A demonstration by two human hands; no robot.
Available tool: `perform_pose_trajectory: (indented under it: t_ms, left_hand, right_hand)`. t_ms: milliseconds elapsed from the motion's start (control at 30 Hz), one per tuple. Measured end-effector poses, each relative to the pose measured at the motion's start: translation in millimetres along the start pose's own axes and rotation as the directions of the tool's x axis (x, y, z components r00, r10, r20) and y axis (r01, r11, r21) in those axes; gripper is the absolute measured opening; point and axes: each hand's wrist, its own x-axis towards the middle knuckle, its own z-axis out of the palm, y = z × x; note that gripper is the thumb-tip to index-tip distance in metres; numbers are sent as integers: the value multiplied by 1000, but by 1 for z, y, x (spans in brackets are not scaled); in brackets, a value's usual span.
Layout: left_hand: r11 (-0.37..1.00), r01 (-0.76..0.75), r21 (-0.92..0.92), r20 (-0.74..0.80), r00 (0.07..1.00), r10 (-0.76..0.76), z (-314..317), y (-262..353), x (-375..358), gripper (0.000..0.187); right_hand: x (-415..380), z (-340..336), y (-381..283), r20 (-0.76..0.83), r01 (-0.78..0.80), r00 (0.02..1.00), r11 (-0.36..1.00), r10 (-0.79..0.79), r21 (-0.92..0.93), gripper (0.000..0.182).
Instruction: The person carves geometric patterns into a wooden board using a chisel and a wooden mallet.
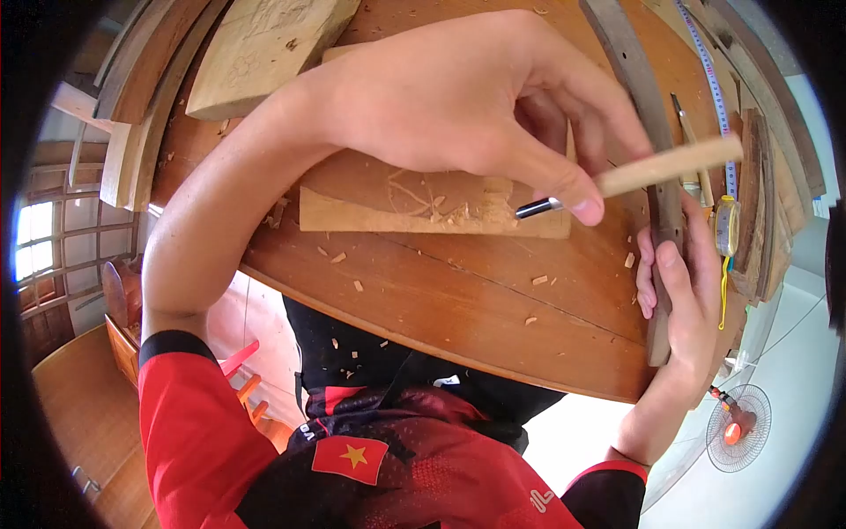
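My left hand (458, 115) reaches across from the left, its thumb and fingers closed on a carving chisel (670, 167) with a pale wooden handle. The chisel's short metal blade points left, with its tip close over the right part of a wooden block (352, 216). Carved curved lines and loose chips show on that block, and my left hand hides much of its far side. On the right, my right hand (692, 300) is wrapped round the near end of a long dark wooden bar (656, 238), which lies along the table's right side.
Wood chips lie scattered over the brown wooden table (441, 291). A thick pale board (256, 62) with a drawn pattern rests at the back left. Beyond the bar are a tape measure (727, 225), pulled out, and stacked planks (753, 194). A fan (738, 428) stands lower right.
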Motion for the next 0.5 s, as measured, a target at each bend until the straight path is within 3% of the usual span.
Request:
perform_pose_trajectory:
  t_ms: [333, 500]
  left_hand:
    - [972, -165, 170, 10, 986, 166, -2, -2, -2, 30]
    - [956, -192, 223, -2, 980, 198, 2, -6, -4, 28]
  right_hand:
    - [-6, -1, -2, -96, -17, 995, 999, 13, -41, 86]
    - [-5, -8, 4, -19, 26, 999, 997, -27, -69, 80]
